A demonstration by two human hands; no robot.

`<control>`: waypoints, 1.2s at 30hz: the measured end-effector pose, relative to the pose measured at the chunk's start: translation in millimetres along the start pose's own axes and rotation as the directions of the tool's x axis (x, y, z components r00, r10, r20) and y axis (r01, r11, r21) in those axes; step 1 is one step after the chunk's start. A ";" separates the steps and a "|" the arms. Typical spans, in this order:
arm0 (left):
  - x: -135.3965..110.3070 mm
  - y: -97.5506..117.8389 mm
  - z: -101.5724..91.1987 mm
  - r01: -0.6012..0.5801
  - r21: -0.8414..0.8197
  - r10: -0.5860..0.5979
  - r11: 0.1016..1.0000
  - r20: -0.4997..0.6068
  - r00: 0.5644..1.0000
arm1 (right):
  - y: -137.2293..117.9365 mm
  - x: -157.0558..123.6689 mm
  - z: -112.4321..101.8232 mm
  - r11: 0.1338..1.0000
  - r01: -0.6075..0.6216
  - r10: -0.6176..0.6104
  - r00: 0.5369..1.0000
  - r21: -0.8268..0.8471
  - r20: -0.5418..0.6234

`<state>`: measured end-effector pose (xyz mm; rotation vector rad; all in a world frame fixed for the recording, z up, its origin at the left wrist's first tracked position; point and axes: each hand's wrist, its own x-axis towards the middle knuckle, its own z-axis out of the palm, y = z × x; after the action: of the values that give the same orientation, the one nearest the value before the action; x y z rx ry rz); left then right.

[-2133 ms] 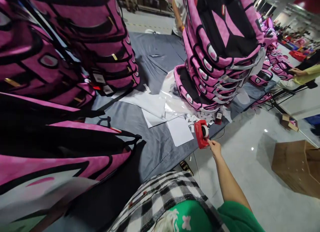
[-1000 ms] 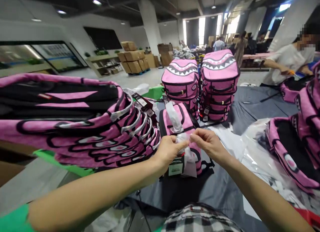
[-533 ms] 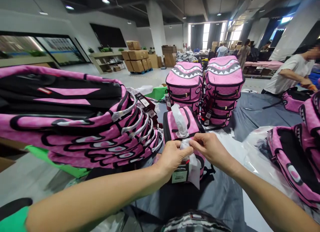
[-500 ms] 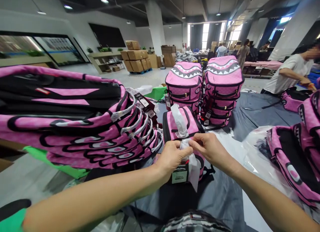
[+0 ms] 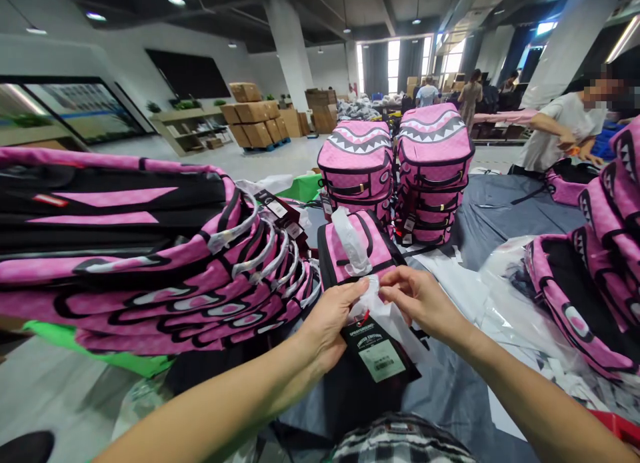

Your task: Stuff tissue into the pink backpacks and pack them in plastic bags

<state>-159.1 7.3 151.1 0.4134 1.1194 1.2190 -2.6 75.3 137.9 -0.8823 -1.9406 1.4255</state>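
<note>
"The hands met just in front of the small pink bag (image 5: 383, 250): the left hand (image 5: 330, 320) pinched some white wrapping (image 5: 371, 298), and the right hand (image 5: 427, 302) had its fingertips beside it, though I couldn't tell whether they gripped."

"Where did the bag stand?"

"On the tabletop (image 5: 493, 206), close before the wearer."

"How far along did it look?"

"The bag's upper loop (image 5: 353, 243) was already covered in white. The lower wrapping seemed unfinished, its tail loose."

"Anything in the way?"

"A black tag (image 5: 383, 356) hung below the wrapping and, with the hands, hid much of the bag's lower front. A large stack (image 5: 150, 263) crowded its left; two stacks (image 5: 435, 158) rose beyond it. Rightward of it lay white paper (image 5: 457, 290), clear plastic (image 5: 503, 276), then another pile (image 5: 595, 250)."
</note>
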 end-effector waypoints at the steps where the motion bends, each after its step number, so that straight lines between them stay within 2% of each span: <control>1: -1.1 -0.3 1.1 0.026 -0.042 -0.025 0.999 0.004 1.000 | 1.2 0.8 3.7 1.000 0.026 -0.026 0.999 0.007 -0.045; 5: -4.7 -2.2 3.3 0.075 -0.136 -0.077 0.988 -0.011 0.997 | 2.0 6.3 15.3 0.979 0.133 -0.160 0.970 -0.153 -0.182; 8: -6.1 -1.2 2.5 0.104 -0.118 -0.110 0.988 -0.052 0.993 | 1.7 9.0 19.0 0.948 0.144 -0.204 0.960 -0.284 -0.194; 14: -5.4 7.2 -0.4 0.155 -0.018 -0.155 0.988 -0.052 0.987 | 1.0 12.9 23.7 0.929 0.112 -0.143 0.987 -0.352 -0.066; 18: -4.8 7.7 -2.5 0.174 0.002 -0.173 0.985 -0.088 0.981 | -1.1 8.6 23.0 0.939 0.069 -0.110 0.988 -0.337 -0.104; 21: -7.1 5.1 -3.7 0.188 0.023 -0.185 0.982 -0.090 0.979 | -3.5 -1.5 16.7 0.988 0.037 -0.039 0.999 -0.152 -0.015; 23: -9.0 2.7 -3.1 0.181 0.032 -0.178 0.983 -0.091 0.980 | -5.6 -7.4 12.7 0.993 -0.092 0.081 0.987 0.074 0.136; 25: -9.7 0.1 -0.9 0.169 0.039 -0.165 0.985 -0.096 0.982 | -7.3 -9.3 12.2 0.928 -0.262 0.186 0.942 0.265 0.279; 27: -8.8 -2.7 2.0 0.158 0.040 -0.153 0.987 -0.101 0.983 | -7.2 -6.3 15.8 0.837 -0.378 0.230 0.899 0.395 0.373; 30: -7.3 -6.4 3.5 0.135 0.048 -0.129 0.990 -0.114 0.985 | -2.1 1.5 20.4 0.765 -0.458 0.230 0.851 0.453 0.471; 32: -10.8 -6.7 -0.2 0.107 0.129 -0.097 0.986 -0.081 0.992 | 3.8 2.4 14.0 0.810 -0.438 0.211 0.838 0.390 0.504; 33: -14.8 -5.3 -3.8 0.078 0.198 -0.071 0.977 -0.039 0.997 | 7.0 0.0 6.8 0.860 -0.391 0.197 0.847 0.327 0.494; 34: -20.1 -2.4 -8.4 0.033 0.279 -0.039 0.960 0.015 0.999 | 10.1 -4.8 -2.7 0.914 -0.318 0.183 0.876 0.250 0.447; 35: -26.1 2.4 -13.7 -0.034 0.372 0.010 0.928 0.068 0.998 | 12.9 -12.0 -13.3 0.960 -0.228 0.160 0.923 0.161 0.351; 36: -32.0 9.2 -19.3 -0.127 0.475 0.085 0.871 0.110 0.990 | 15.2 -21.1 -23.5 0.989 -0.137 0.121 0.971 0.064 0.206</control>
<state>-178.1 -23.5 164.2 0.9106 1.3386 0.9942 31.1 75.8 128.4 -0.8713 -1.9881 1.7134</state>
